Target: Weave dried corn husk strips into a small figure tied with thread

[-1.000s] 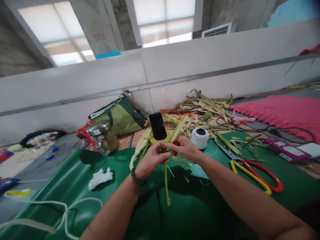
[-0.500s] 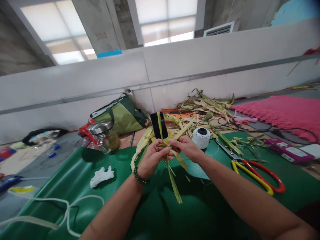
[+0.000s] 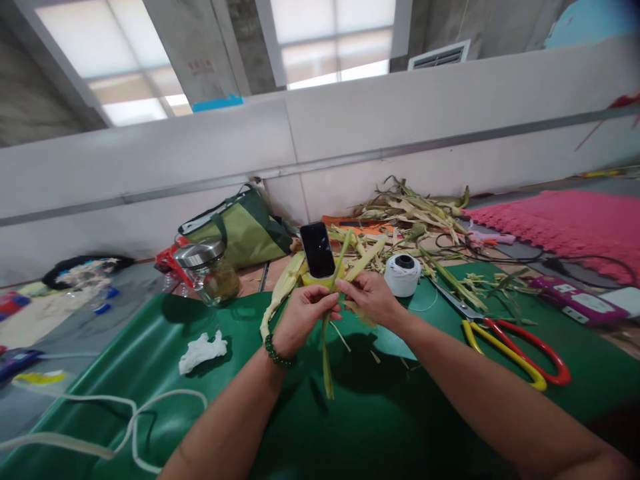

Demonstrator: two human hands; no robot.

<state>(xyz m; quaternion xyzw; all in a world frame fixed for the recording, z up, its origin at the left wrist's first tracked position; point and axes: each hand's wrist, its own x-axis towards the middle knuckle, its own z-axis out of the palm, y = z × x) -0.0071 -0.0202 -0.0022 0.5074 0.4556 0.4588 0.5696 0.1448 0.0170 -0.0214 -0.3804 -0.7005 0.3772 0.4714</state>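
Observation:
Both my hands meet above a green mat [image 3: 150,360]. My left hand [image 3: 300,319], with a dark bead bracelet at the wrist, is closed on a long green husk strip [image 3: 327,360] that hangs down toward the mat and sticks up past the fingers. My right hand [image 3: 369,298] pinches the same strip from the right, fingers pressed together. Just behind my hands a black phone [image 3: 317,250] stands upright, and a white spool of thread [image 3: 403,275] sits to its right.
Red-and-yellow scissors [image 3: 510,347] lie on the mat at right. A heap of corn husks [image 3: 410,213] fills the back. A glass jar [image 3: 210,273], a green bag [image 3: 240,230], crumpled tissue [image 3: 203,351], a white cord [image 3: 125,413] and a pink mat [image 3: 565,223] surround the work area.
The strip has swung in my hands: its lower end hung straight, kicked out to the right, and now hangs straight again, slightly left. Both hands kept their grip and stayed in place.

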